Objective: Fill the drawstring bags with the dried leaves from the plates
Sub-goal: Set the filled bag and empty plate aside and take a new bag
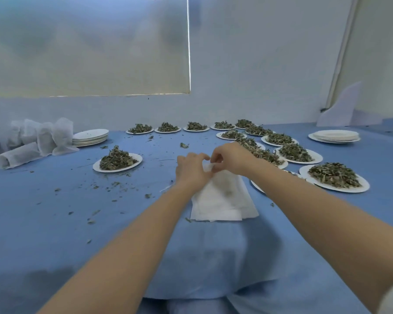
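Note:
A small stack of flat white drawstring bags (pixel 222 200) lies on the blue cloth in front of me. My left hand (pixel 192 169) and my right hand (pixel 230 158) meet at the far end of the top bag, and the fingers of both pinch its mouth edge. A white plate heaped with dried leaves (pixel 117 161) sits to the left of my hands. Several more plates of dried leaves (pixel 334 176) spread along the right side and across the back of the table.
Filled white bags (pixel 43 138) stand and lie at the far left beside a stack of bare plates (pixel 91 137). Another stack of bare plates (pixel 335 135) sits at the far right. Loose leaf bits (pixel 93 186) litter the blue cloth (pixel 55 223).

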Motion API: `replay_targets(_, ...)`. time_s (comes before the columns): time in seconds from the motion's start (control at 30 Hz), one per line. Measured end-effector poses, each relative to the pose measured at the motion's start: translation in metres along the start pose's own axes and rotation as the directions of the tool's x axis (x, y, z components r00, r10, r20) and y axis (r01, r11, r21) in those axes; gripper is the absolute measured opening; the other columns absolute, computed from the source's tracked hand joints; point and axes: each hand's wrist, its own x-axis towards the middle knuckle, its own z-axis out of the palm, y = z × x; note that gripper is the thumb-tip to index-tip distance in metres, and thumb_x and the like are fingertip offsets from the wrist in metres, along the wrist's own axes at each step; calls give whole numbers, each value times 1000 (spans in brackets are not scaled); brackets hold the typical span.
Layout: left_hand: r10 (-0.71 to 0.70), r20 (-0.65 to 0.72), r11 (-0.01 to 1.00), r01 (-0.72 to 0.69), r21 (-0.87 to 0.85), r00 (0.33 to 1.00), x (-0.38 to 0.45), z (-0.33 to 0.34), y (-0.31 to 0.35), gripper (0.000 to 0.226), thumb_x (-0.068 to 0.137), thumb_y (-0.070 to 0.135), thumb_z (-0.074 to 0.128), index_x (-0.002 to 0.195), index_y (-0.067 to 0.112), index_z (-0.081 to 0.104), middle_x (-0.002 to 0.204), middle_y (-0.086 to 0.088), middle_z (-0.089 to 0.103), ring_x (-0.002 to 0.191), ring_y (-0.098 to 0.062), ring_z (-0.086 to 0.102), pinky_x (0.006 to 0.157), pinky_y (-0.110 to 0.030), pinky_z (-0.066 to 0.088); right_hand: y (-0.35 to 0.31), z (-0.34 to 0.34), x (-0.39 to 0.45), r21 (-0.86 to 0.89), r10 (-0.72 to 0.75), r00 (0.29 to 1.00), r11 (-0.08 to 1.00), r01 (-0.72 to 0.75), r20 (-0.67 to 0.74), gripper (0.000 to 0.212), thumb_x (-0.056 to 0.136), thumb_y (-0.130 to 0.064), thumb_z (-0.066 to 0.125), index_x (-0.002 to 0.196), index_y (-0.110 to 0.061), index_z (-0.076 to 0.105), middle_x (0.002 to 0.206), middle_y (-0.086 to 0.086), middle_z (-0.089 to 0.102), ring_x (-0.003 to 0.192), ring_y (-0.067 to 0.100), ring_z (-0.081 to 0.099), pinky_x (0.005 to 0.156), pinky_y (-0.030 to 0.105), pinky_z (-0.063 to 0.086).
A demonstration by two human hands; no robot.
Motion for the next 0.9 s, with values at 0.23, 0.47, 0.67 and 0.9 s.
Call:
replay_targets(0.23, -310, -102, 775, 189, -603, 945, 27, -56, -12, 25, 96, 28, 40, 115, 16, 50, 97, 1, 53, 78, -10, 50, 61, -23, 37, -14, -39, 46, 176, -89, 979, 977, 122, -186, 19, 79, -19, 74, 95, -15, 67, 87, 3, 66, 71, 9, 53, 63, 21, 42)
replay_targets(0.47, -278, -259, 822, 89, -562, 925, 64, -118, -57, 19, 89, 17, 49, 75, 16, 62, 68, 8, 55, 62, -9, 48, 56, -17, 40, -61, -50, 107, 136, -248, 922, 945, 298, -298, 17, 85, -31, 67, 96, -19, 72, 97, -2, 50, 85, 11, 46, 74, 19, 33)
replay_targets(0.67, -193, -410, 948, 61, -313, 891, 81, -140, -98, 17, 94, 21, 49, 92, 16, 65, 86, 7, 59, 83, -11, 51, 69, -20, 32, -99, -40, 154, 343, -199, 967, 908, 242, -157, 39, 83, -34, 66, 93, 3, 68, 74, 18, 54, 64, 13, 39, 54, 21, 30)
replay_targets(0.9, -146, -464, 963, 18, -269, 874, 103, -142, -133, 15, 93, 20, 49, 90, 20, 64, 86, 10, 61, 85, -11, 54, 71, -21, 35, -121, -9, 184, 516, -231, 949, 798, 311, -213, 41, 82, -28, 65, 65, 2, 44, 57, 2, 31, 53, 10, 26, 47, 21, 18)
